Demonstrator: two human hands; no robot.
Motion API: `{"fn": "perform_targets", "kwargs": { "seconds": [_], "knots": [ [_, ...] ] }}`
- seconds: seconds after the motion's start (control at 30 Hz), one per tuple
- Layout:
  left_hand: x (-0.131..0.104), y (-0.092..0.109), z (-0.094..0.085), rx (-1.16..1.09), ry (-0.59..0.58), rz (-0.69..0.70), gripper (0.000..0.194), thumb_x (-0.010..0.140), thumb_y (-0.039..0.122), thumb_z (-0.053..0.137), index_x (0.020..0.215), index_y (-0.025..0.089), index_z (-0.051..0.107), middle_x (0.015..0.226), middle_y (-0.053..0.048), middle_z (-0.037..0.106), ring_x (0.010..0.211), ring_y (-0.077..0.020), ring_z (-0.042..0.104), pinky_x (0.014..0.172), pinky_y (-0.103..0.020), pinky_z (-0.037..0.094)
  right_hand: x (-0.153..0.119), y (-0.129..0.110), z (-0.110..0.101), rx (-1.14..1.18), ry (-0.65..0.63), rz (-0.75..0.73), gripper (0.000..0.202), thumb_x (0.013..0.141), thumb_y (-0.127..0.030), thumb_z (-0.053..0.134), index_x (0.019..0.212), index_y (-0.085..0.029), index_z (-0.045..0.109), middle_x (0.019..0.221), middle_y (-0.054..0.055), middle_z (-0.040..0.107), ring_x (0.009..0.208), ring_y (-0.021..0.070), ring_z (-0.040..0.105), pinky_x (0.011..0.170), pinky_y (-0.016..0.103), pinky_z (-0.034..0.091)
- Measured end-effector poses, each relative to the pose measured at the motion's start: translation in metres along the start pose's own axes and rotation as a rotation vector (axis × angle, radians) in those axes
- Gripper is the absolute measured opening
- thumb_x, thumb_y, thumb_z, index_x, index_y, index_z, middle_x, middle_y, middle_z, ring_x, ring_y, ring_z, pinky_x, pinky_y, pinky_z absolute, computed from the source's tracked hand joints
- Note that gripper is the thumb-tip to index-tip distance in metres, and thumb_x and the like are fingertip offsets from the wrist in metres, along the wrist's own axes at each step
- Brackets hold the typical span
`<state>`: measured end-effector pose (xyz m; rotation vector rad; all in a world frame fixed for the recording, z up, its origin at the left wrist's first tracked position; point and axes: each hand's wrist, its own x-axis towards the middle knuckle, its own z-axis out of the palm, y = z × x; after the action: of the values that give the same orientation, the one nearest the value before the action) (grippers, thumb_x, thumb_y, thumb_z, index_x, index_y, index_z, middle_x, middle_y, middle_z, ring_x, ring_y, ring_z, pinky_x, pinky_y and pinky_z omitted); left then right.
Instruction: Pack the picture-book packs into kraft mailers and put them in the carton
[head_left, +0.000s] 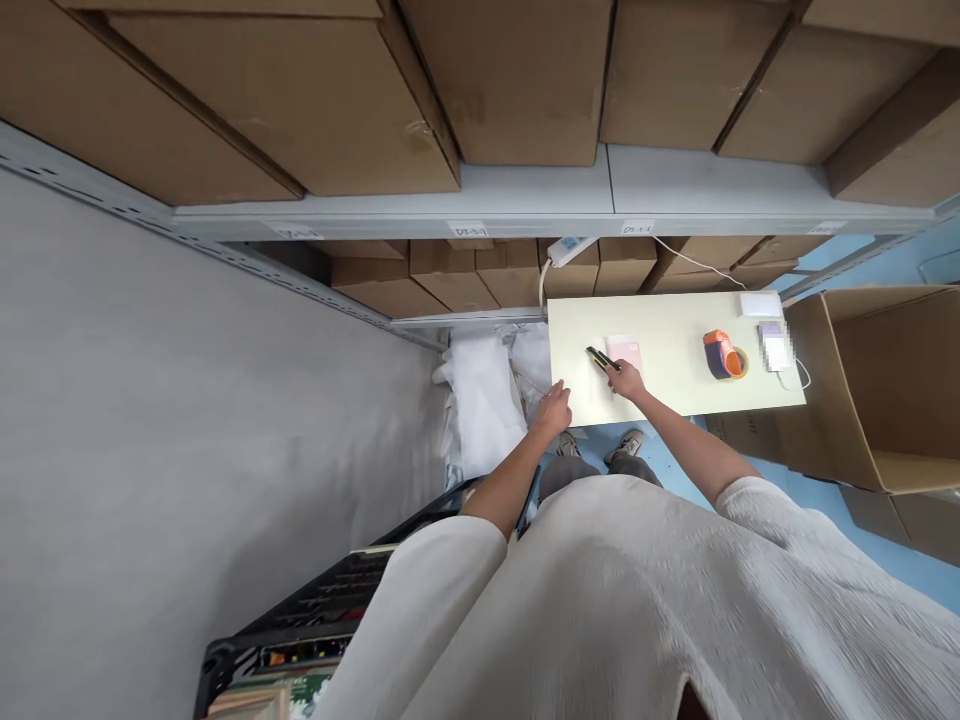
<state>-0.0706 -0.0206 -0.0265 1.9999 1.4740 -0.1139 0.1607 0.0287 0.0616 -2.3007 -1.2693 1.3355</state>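
My right hand [625, 381] is closed on a black and yellow utility knife [602, 359], which points up and to the left over the pale yellow table [675, 390]. Just behind the knife lies a pink booklet or packet [624, 351]. My left hand [554, 408] rests at the table's front left corner; its fingers reach onto the edge, and I see nothing held in it. Toward the right of the table stands an orange and dark blue tape dispenser [718, 354] beside a roll of tape [742, 362].
A white box [760, 304] and a small device [776, 347] with a cable sit at the table's right end. Shelving [525, 228] with cardboard boxes rises behind. White wrapping [484, 400] lies left, an open carton [855, 400] stands right, and a black crate [300, 632] is at lower left.
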Motion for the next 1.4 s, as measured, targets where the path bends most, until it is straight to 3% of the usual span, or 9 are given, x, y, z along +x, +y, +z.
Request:
{"fn": "perform_targets", "kwargs": {
  "seconds": [0.2, 0.37, 0.6, 0.93, 1.1, 1.27, 1.4],
  "knots": [
    [-0.004, -0.001, 0.005, 0.006, -0.004, 0.052, 0.069, 0.095, 0.008, 0.056, 0.164, 0.013, 0.054, 0.184, -0.018, 0.036, 0.170, -0.0322, 0.037, 0.136, -0.052, 0.040, 0.028, -0.022, 0.000, -0.092, 0.008, -0.005, 0.016, 0.115, -0.034, 0.059, 0.111, -0.021, 0.066, 0.077, 0.001, 0.077, 0.053, 0.0130, 0.065, 0.058, 0.023, 0.050],
    [-0.004, -0.003, 0.004, 0.010, -0.013, 0.061, 0.067, 0.096, 0.006, 0.052, 0.162, 0.012, 0.055, 0.184, -0.018, 0.036, 0.170, -0.0308, 0.037, 0.136, -0.051, 0.039, 0.030, -0.024, 0.000, -0.114, 0.001, 0.022, 0.015, 0.114, -0.033, 0.060, 0.110, -0.020, 0.067, 0.079, 0.002, 0.078, 0.053, 0.0136, 0.065, 0.056, 0.023, 0.050],
    [-0.004, -0.002, -0.003, 0.006, -0.061, 0.053, 0.068, 0.097, 0.006, 0.049, 0.165, 0.011, 0.053, 0.186, -0.017, 0.032, 0.171, -0.0308, 0.035, 0.136, -0.051, 0.039, 0.007, -0.007, -0.001, -0.098, -0.065, 0.025, 0.015, 0.113, -0.032, 0.064, 0.105, -0.020, 0.065, 0.072, 0.000, 0.075, 0.052, 0.0134, 0.065, 0.057, 0.023, 0.051],
    [-0.002, 0.002, -0.006, 0.054, -0.057, 0.036, 0.067, 0.095, 0.005, 0.050, 0.162, 0.011, 0.055, 0.185, -0.017, 0.035, 0.170, -0.0278, 0.037, 0.136, -0.044, 0.039, -0.057, 0.055, 0.007, -0.168, -0.200, 0.016, 0.019, 0.114, -0.036, 0.062, 0.112, -0.019, 0.068, 0.074, 0.002, 0.078, 0.053, 0.0136, 0.065, 0.054, 0.022, 0.049],
    [0.000, 0.000, -0.005, 0.052, -0.062, 0.024, 0.068, 0.094, 0.005, 0.052, 0.162, 0.013, 0.056, 0.185, -0.015, 0.035, 0.170, -0.0274, 0.038, 0.136, -0.042, 0.039, -0.073, 0.080, 0.012, -0.168, -0.212, 0.045, 0.019, 0.113, -0.038, 0.063, 0.108, -0.020, 0.068, 0.071, 0.001, 0.076, 0.053, 0.0144, 0.065, 0.052, 0.023, 0.047],
    [0.002, -0.003, -0.004, 0.017, -0.069, 0.040, 0.075, 0.093, 0.008, 0.060, 0.167, 0.015, 0.051, 0.184, -0.017, 0.036, 0.171, -0.0310, 0.037, 0.138, -0.048, 0.037, -0.077, 0.078, 0.008, -0.076, -0.146, 0.024, 0.027, 0.109, -0.046, 0.070, 0.094, -0.023, 0.066, 0.063, 0.000, 0.071, 0.052, 0.0166, 0.063, 0.054, 0.025, 0.047],
    [0.003, -0.004, -0.005, 0.018, -0.074, 0.041, 0.075, 0.093, 0.010, 0.062, 0.167, 0.016, 0.052, 0.184, -0.017, 0.037, 0.171, -0.0315, 0.037, 0.138, -0.049, 0.037, -0.078, 0.064, -0.006, 0.041, -0.065, -0.031, 0.033, 0.109, -0.052, 0.063, 0.091, -0.024, 0.062, 0.069, 0.000, 0.072, 0.054, 0.0145, 0.060, 0.057, 0.023, 0.049]
  ]
}}
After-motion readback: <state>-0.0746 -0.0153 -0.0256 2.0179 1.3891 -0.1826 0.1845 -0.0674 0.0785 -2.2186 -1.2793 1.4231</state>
